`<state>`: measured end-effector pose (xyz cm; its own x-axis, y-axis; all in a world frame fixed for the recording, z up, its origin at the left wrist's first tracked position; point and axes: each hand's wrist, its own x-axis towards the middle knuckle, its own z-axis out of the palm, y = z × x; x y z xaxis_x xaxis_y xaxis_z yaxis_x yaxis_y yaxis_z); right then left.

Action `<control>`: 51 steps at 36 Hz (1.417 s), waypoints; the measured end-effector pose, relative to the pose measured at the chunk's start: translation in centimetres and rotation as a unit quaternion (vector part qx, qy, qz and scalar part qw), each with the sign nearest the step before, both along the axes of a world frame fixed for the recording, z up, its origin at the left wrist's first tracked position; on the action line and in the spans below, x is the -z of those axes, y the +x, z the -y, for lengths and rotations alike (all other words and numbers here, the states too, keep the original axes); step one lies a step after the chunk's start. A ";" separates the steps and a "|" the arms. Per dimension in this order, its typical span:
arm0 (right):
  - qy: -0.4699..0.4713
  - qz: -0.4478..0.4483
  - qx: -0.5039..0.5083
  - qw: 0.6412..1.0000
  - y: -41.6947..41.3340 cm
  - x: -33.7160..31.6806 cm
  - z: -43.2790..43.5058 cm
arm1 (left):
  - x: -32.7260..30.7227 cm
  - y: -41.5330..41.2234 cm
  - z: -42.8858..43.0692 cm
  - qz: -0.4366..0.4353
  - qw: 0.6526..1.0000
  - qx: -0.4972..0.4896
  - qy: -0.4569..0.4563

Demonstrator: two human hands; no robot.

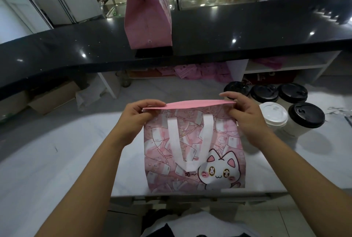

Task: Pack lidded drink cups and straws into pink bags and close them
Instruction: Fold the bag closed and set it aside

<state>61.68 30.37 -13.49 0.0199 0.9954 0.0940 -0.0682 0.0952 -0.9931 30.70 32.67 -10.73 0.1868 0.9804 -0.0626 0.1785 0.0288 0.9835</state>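
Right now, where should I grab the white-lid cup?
Probably its wall just below the lid, from the near side. The white-lid cup stands upright, with black-lid cups close behind and to its right; only the near side looks open. The right hand, nearest, pinches the bag top.

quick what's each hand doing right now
Left hand: pinches the left end of the pink bag's folded top edge.
Right hand: pinches the right end of the same edge.
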 end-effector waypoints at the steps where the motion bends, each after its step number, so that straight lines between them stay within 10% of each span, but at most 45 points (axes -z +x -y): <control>1: -0.001 0.005 -0.001 1.000 0.1 -0.2 -0.1 | -0.2 0.0 -0.1 0.000 1.000 0.003 0.003; 22: -0.010 0.112 -0.160 0.981 3.8 -1.8 0.4 | -2.5 -2.2 1.4 -0.126 0.990 0.067 0.023; 45: 0.103 0.187 -0.112 0.971 2.8 -2.9 0.4 | -2.4 -3.2 4.1 -0.103 0.987 -0.024 0.122; 51: 0.163 0.361 -0.081 0.915 1.1 -2.2 1.6 | -2.1 -2.8 4.0 -0.288 0.948 0.026 0.133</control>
